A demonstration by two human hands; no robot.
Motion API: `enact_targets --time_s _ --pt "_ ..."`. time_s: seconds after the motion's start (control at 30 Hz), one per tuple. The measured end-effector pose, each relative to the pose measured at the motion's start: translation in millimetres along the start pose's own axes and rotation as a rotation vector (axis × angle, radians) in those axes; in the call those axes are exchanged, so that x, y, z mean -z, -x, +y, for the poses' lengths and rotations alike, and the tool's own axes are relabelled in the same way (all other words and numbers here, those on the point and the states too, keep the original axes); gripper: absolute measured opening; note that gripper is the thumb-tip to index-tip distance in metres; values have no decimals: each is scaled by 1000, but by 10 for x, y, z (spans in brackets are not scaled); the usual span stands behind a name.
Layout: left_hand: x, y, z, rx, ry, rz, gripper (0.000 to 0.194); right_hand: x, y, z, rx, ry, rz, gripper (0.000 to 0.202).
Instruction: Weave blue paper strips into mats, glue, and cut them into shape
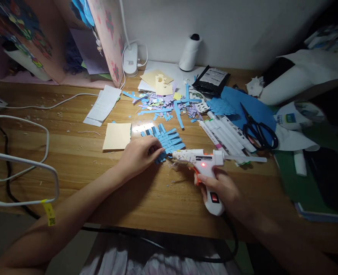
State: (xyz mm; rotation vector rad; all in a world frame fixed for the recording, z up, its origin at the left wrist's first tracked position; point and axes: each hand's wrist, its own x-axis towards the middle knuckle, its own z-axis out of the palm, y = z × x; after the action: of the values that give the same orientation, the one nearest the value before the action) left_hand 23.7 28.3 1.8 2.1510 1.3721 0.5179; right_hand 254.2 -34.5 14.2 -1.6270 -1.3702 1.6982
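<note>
A white hot glue gun (206,162) with an orange trigger and a lit red light is in my right hand (223,187), whose fingers wrap its handle. A clear glue stick (246,157) sticks out of its back end. The nozzle points left at the near edge of a woven mat of blue paper strips (169,139). My left hand (142,154) pinches that mat's lower edge between thumb and fingers, close to the nozzle. Just left of the mat lies a cream square paper pad (116,136).
Behind the mat is a heap of purple and blue paper scraps (169,103). To the right lie white markers (226,131), black scissors (257,131) and blue paper (249,107). A white wire frame (54,175) stands at left; a black cord (234,236) runs along the front edge.
</note>
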Motion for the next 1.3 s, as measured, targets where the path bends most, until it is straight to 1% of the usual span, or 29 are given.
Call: enact_targets --time_s 0.1,0.23,0.43,0.6,0.73,0.9,1.0,1.17,1.3 --pt "9 -4 10 7 -2 -13 12 -13 -30 3 -17 -27 4 24" --pt "15 -1 16 -11 -6 -15 11 -11 -34 22 -56 -19 -7 27" --pt "24 7 37 -28 -4 -34 11 -3 -43 24 -68 0 -12 28" --pt "27 6 54 -47 -5 -47 11 7 -45 29 -61 -37 -22 29" --pt "13 10 53 -75 -28 -52 12 54 -25 -35 -50 -70 38 28" --pt "15 27 44 -95 -41 -57 16 120 -11 -184 26 -149 183 23" --pt "20 35 43 -91 -49 -76 17 120 -28 -189 57 -202 203 24" --pt "-32 40 21 -73 -54 -10 12 88 -60 -125 90 -222 187 26" --pt "-82 40 9 -83 -53 33 10 70 -53 -145 85 -253 189 26"
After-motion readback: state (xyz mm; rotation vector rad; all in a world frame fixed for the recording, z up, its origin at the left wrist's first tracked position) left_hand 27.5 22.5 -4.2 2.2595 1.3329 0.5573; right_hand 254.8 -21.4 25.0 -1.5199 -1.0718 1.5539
